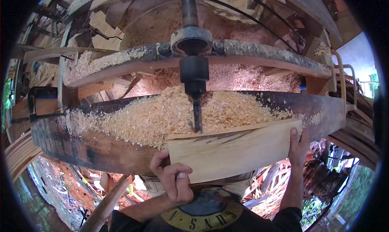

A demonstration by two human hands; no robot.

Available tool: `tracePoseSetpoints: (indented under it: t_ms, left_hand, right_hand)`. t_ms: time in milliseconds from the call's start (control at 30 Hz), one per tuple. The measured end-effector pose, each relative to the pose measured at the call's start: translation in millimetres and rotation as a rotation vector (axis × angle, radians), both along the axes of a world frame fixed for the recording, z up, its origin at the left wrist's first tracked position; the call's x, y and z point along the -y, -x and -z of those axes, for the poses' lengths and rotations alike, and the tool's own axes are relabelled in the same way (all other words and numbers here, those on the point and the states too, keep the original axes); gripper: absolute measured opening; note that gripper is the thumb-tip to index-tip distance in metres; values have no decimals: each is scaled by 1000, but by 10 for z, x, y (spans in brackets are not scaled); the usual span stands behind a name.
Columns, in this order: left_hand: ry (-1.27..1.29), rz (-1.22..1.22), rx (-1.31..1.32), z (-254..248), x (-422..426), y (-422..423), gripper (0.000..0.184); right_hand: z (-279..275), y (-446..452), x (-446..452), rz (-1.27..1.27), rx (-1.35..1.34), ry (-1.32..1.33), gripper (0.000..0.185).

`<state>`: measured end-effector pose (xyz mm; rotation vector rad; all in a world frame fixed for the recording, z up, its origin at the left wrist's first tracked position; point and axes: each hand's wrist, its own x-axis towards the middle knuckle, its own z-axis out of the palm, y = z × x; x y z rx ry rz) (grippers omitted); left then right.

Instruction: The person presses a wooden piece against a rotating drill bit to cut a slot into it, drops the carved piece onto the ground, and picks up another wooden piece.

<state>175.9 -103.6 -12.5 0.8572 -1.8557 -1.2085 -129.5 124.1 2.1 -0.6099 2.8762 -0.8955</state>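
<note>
A pale wooden board [233, 151] with dark grain streaks stands on edge at the near side of the bench, tilted with its right end higher. My left hand [174, 179] grips its left end, fingers curled at the lower corner. At the right end, my right hand [299, 147] holds the board, thumb and fingers extended along its edge. A vertical drill bit [197, 116] in a black chuck [194, 74] comes down at the board's top edge; whether it is inside the wood, I cannot tell.
Wood shavings [150, 118] are heaped around the bit on the dark wooden bench [105, 155]. Behind runs a thick wooden beam [267, 57] carrying a metal collar [191, 39]. A black clamp [38, 102] sits at the left, and a slanting pole [107, 203] stands below.
</note>
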Motion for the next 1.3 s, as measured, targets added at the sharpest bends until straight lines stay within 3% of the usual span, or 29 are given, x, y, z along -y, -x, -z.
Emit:
tracePoseSetpoints:
  t_ms: [133,267,667,767,867,967,1067,1133,1233,1300]
  left_hand:
    - [-35,86,3,21,-38,47,17]
    - [-16,118,37,18,-186,169,17]
    - [26,-2,24,32,-5,15,18]
    - [29,3,17,39,122,-61,17]
    - [23,12,29,-10,151,-131,18]
    - [13,-56,-14,56,196,-258,18]
    - [-7,-60,-24,27,364,-410,17]
    - [38,-85,76,-62,407,-459,17]
    - [-50,-104,-88,-33,389,-327,17]
    - [2,-30,-2,2,315,-347,18]
  right_hand:
    - [21,7,-196,81,98,40,52]
    - [151,150,-520,108,33,-6,49]
    - [-36,-102,-48,79,71,-64,40]
    - [-100,-237,193,-17,-5,142,40]
    - [-75,-247,112,60,105,13,45]
    - [-47,-333,216,4,109,81,52]
    - [49,-428,359,-133,-209,-107,55]
    - [40,-433,389,-135,-201,-114,54]
    - [-26,-454,367,-42,-75,-47,52]
    - [-27,-418,335,-15,17,11,51]
